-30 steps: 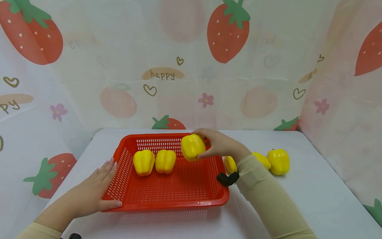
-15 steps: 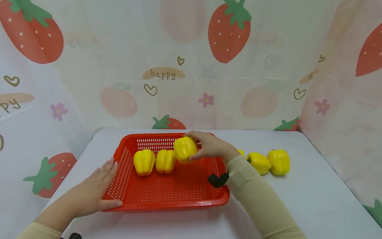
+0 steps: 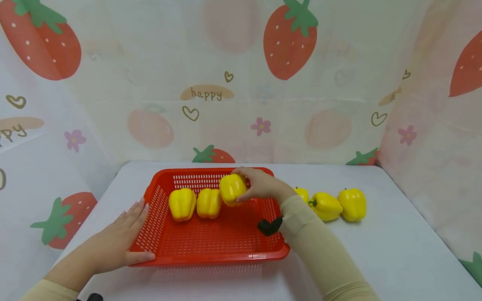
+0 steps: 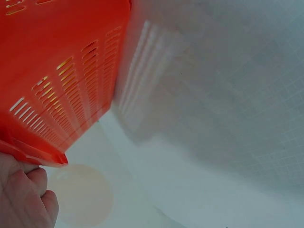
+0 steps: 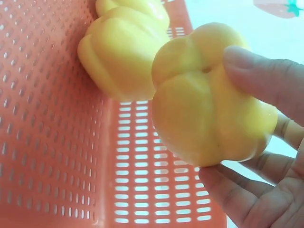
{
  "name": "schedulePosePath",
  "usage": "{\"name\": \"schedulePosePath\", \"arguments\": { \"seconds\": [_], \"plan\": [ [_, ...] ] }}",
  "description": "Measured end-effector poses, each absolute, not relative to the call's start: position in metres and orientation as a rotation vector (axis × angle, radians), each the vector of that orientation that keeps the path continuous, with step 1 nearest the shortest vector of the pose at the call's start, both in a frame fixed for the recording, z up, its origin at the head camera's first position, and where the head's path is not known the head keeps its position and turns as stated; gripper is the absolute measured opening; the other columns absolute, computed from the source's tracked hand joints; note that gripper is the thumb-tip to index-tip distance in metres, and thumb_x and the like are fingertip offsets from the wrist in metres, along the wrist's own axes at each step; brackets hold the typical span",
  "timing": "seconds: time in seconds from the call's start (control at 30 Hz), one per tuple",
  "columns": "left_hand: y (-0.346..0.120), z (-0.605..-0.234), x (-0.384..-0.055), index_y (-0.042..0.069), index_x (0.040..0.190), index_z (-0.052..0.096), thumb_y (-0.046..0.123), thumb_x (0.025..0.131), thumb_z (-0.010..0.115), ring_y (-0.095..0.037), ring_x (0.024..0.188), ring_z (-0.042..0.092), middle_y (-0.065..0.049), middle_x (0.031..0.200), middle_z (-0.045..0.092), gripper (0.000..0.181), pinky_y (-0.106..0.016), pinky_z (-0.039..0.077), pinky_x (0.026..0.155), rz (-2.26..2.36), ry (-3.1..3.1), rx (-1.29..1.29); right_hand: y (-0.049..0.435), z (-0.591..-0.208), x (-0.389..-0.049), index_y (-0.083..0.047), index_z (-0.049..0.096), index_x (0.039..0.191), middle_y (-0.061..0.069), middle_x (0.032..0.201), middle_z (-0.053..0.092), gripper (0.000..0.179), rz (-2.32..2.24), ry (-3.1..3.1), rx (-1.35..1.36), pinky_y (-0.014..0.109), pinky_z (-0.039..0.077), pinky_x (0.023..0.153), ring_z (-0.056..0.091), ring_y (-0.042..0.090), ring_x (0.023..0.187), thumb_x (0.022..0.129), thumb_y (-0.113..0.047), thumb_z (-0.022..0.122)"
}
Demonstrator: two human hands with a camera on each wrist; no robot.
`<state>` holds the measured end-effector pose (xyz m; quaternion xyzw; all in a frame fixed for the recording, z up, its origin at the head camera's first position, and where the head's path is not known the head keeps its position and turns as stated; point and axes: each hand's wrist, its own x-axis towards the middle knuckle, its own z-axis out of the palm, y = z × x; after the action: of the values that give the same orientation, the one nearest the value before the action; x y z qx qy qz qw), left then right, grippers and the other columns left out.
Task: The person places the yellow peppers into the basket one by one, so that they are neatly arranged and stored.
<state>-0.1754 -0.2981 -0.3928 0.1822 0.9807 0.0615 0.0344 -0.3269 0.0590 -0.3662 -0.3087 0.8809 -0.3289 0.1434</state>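
My right hand (image 3: pixel 261 184) grips a yellow bell pepper (image 3: pixel 232 190) over the back right of the red basket (image 3: pixel 211 259). In the right wrist view, the thumb lies on one side of this pepper (image 5: pixel 209 104) and fingers are on the other. Inside the basket, a bell pepper (image 3: pixel 182 204) and another bell pepper (image 3: pixel 209 203) stand side by side, just left of the held one. My left hand (image 3: pixel 118 240) holds the basket's front left corner, its thumb over the front rim. In the left wrist view, bent fingers (image 4: pixel 38 190) show just outside the rim.
Right of the basket, a bell pepper (image 3: pixel 302 193) partly hidden by my arm, a bell pepper lying on its side (image 3: pixel 326 206) and an upright bell pepper (image 3: pixel 352 204) stand in a row on the white table (image 3: pixel 391 251). A strawberry-print cloth (image 3: pixel 286 104) hangs behind.
My right hand has moved left with the bell pepper, bringing it close to the two in the basket, and sits slightly lower. The left hand and basket stay in place.
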Motion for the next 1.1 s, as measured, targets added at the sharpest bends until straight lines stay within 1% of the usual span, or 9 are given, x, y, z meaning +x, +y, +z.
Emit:
{"name": "schedulePosePath", "arguments": {
  "seconds": [0.13,0.37,0.53,0.7,0.9,1.1],
  "plan": [
    [-0.298,-0.393,-0.175,0.001,0.145,0.013,0.077,0.065,0.053,-0.037,0.136,0.014,-0.020,0.150,0.013,0.117,-0.057,0.022,0.105,0.190,3.012,0.546,0.058,-0.369,-0.330,-0.025,0.047,0.122,-0.007,0.107,0.053,0.061,-0.915,2.553,-0.871,0.027,0.047,0.082,0.051,0.014,0.095,0.070,-0.029,0.079],
    [-0.298,-0.393,-0.175,0.002,0.145,0.014,0.078,0.064,0.052,-0.037,0.135,0.015,-0.020,0.150,0.014,0.118,-0.058,0.022,0.104,0.192,3.013,0.542,0.054,-0.374,-0.333,-0.023,0.047,0.123,-0.006,0.110,0.052,0.063,-0.837,2.567,-0.834,0.027,0.047,0.084,0.050,0.014,0.098,0.070,-0.029,0.080],
    [-0.298,-0.393,-0.175,0.002,0.145,0.014,0.078,0.065,0.053,-0.038,0.135,0.014,-0.020,0.150,0.013,0.118,-0.058,0.021,0.104,0.202,3.010,0.544,0.053,-0.379,-0.336,-0.022,0.046,0.123,-0.006,0.108,0.053,0.064,-0.808,2.574,-0.826,0.027,0.047,0.085,0.050,0.014,0.098,0.069,-0.028,0.080],
    [-0.298,-0.394,-0.175,0.002,0.146,0.013,0.077,0.064,0.053,-0.038,0.135,0.014,-0.020,0.150,0.013,0.118,-0.058,0.021,0.104,0.205,3.008,0.540,0.053,-0.383,-0.338,-0.022,0.046,0.121,-0.006,0.106,0.054,0.063,-0.761,2.587,-0.811,0.028,0.046,0.085,0.050,0.014,0.097,0.068,-0.028,0.081],
    [-0.299,-0.394,-0.176,0.002,0.145,0.013,0.075,0.066,0.055,-0.038,0.135,0.014,-0.020,0.150,0.012,0.116,-0.059,0.021,0.104,0.218,3.013,0.566,0.051,-0.386,-0.341,-0.024,0.045,0.123,-0.007,0.109,0.052,0.067,-0.708,2.597,-0.779,0.029,0.045,0.088,0.048,0.014,0.100,0.068,-0.031,0.081],
    [-0.299,-0.394,-0.175,0.003,0.146,0.012,0.075,0.066,0.055,-0.038,0.136,0.013,-0.020,0.150,0.011,0.116,-0.058,0.020,0.104,0.225,3.007,0.553,0.049,-0.390,-0.343,-0.022,0.046,0.122,-0.006,0.108,0.052,0.065,-0.673,2.583,-0.778,0.030,0.044,0.088,0.047,0.014,0.100,0.068,-0.027,0.081]
  ]
}}
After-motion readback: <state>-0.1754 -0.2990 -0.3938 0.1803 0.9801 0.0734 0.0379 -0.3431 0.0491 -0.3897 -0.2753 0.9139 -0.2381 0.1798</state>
